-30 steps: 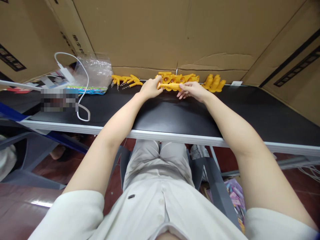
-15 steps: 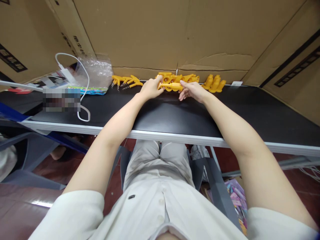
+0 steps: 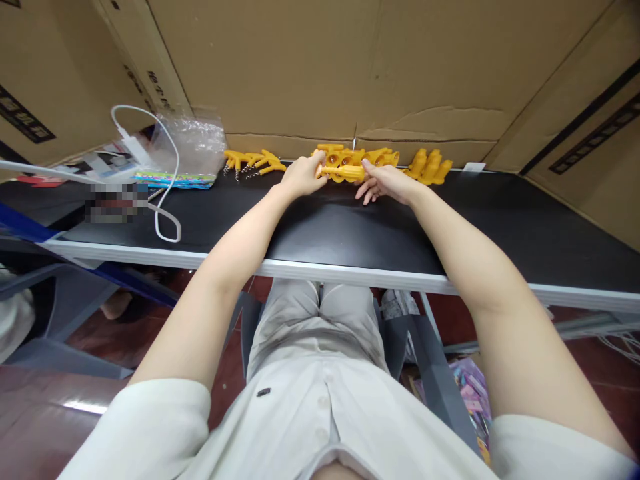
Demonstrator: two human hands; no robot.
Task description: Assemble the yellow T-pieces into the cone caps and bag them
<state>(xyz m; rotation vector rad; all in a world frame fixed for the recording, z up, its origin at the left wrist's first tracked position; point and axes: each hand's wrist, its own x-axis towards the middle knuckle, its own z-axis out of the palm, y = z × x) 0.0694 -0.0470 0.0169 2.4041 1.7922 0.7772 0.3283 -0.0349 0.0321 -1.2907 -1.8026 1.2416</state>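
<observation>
My left hand (image 3: 303, 177) is closed, thumb and fingers pinching one end of a yellow plastic corkscrew part (image 3: 349, 174) held level above the black table. Beside its other end is my right hand (image 3: 387, 182), thumb close to the part and fingers spread below it. Whether the right thumb touches it I cannot tell. Behind the hands lie several yellow hollow pieces (image 3: 345, 157). To the left, yellow handles with metal spiral screws (image 3: 260, 161) lie in a row. More yellow pieces (image 3: 429, 167) stand upright on the right.
A brown cardboard wall (image 3: 300, 73) rises behind the black table (image 3: 320, 227). At left are a clear plastic bag (image 3: 193, 143), a colourful flat packet (image 3: 175, 181) and a white cable (image 3: 175, 157). A small white card (image 3: 474, 167) lies at the back right. The table has a metal front edge (image 3: 350, 271).
Almost nothing differs. The fingers of my right hand have shifted slightly beside the yellow part, while my left hand keeps its grip.
</observation>
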